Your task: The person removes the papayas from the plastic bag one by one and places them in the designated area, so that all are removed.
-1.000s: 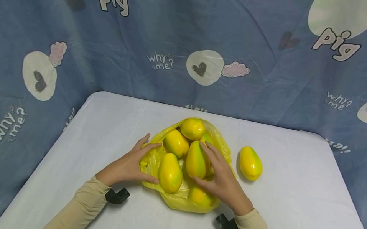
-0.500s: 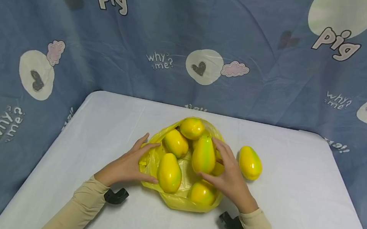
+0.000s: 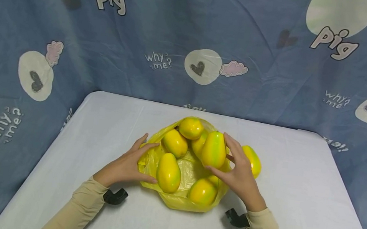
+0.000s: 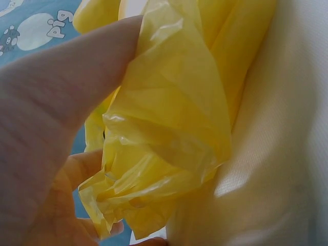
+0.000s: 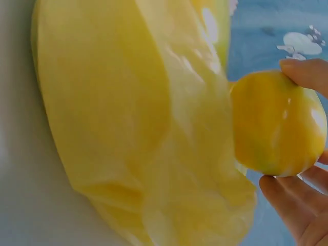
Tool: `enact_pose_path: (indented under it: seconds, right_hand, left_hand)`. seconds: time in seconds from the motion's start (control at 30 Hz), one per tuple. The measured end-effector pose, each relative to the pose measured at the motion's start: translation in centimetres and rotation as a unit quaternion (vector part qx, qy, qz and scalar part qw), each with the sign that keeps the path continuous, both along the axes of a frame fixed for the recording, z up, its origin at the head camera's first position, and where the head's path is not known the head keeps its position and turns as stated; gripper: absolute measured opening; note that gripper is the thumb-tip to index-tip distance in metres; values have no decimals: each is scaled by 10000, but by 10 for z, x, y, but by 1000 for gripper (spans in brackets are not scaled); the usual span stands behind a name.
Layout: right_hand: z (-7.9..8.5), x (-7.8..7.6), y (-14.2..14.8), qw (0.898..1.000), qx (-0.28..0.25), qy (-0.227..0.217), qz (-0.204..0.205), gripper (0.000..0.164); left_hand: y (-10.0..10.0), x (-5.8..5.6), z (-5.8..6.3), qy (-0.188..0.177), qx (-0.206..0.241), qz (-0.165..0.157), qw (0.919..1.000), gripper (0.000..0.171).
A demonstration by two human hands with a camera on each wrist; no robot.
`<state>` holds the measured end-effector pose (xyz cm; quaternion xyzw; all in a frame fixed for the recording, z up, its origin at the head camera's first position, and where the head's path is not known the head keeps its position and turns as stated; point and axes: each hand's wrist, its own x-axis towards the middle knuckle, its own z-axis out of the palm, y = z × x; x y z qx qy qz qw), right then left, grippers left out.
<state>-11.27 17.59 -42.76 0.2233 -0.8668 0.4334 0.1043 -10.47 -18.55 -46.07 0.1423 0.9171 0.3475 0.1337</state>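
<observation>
A person's right hand (image 3: 239,176), thumb near and fingertips far, grasps a glossy yellow-green oval fruit (image 3: 214,149) above the right side of an open yellow plastic bag (image 3: 183,204). The left hand (image 3: 128,166) spreads thumb and forefinger apart at the bag's left side. More yellow fruits (image 3: 169,172) lie inside, on a white-covered table (image 3: 303,207).

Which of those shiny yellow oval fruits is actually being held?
The glossy, green-striped yellow oval fruit pinched in the bare right hand; the others lie in the yellow plastic bag or, for one, on the white table.
</observation>
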Motion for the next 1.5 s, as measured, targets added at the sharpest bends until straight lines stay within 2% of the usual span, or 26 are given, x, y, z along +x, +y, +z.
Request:
enact_pose_path:
  seconds: [0.23, 0.77, 0.93, 1.27, 1.5]
  right_hand:
    - [6, -4, 15, 9994, -11, 136, -305, 101]
    - [23, -10, 54, 9939, 66, -33, -1097, 100]
    - [25, -11, 65, 9931, 180, -14, -1157, 101]
    - [26, -11, 93, 9949, 184, 3, -989, 102]
    - [26, -7, 111, 9931, 262, -31, -1146, 102]
  left_hand:
    - [0, -1, -1, 8, -51, 7, 10000, 113]
    - [-1, 0, 1, -24, 5, 20, 10000, 112]
    - [-1, 0, 1, -6, -11, 8, 10000, 112]
    - [0, 0, -1, -12, 45, 11, 10000, 112]
    - [0, -1, 0, 0, 8, -4, 10000, 112]
